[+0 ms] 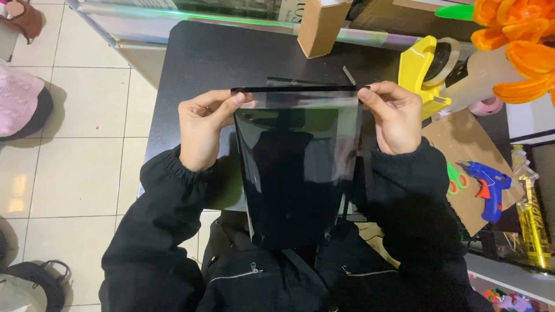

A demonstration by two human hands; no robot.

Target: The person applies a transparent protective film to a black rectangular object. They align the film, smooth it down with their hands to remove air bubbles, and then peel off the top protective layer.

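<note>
Hands (202, 130) (396, 115) on upright glossy black sheet (298, 167), long axis toward body

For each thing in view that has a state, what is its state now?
Black glossy sheet: held up over the table, pinched at both top corners.
Left hand: shut on the sheet's top left corner.
Right hand: shut on the top right corner.
Blue glue gun: lying on cardboard, untouched.
Cardboard box: standing on the black table.
</note>
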